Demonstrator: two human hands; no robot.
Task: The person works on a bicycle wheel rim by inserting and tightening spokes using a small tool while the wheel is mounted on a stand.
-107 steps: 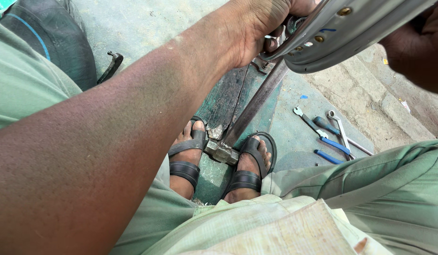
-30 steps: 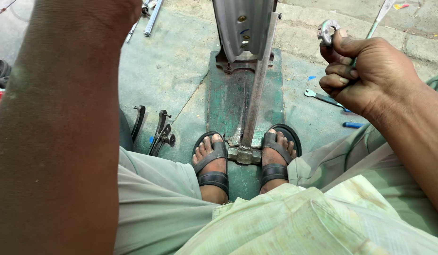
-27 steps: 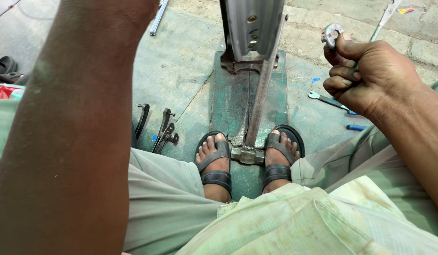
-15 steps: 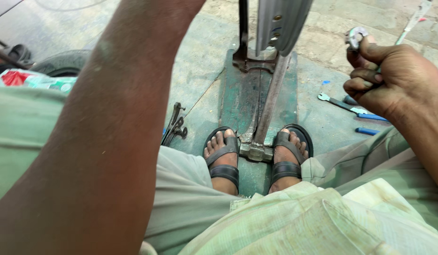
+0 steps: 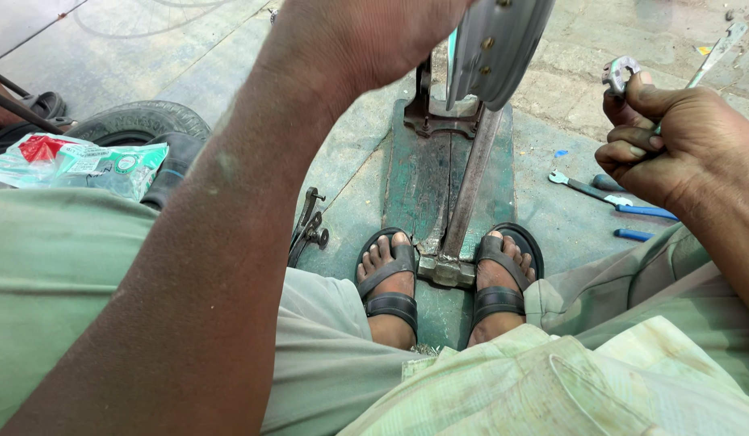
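My left hand (image 5: 366, 36) reaches up to the top edge of the view and grips a silver metal wheel rim (image 5: 495, 44); its fingers are cut off by the frame. The rim stands in a green metal stand (image 5: 427, 178) on the ground between my sandalled feet. My right hand (image 5: 673, 145) is closed around a small metal spoke wrench (image 5: 621, 74) at the right, held apart from the rim. My left forearm fills the middle-left of the view.
A black tyre (image 5: 140, 125) and a plastic packet (image 5: 75, 161) lie at the left. Dark pliers-like tools (image 5: 308, 230) rest left of the stand. Spanners and blue-handled tools (image 5: 625, 202) lie on the concrete at the right. A thin metal rod (image 5: 717, 50) sticks up past my right hand.
The view has swung right and up across the frames. My right hand with the wrench has shifted toward the right edge. My left arm stays on the rim.
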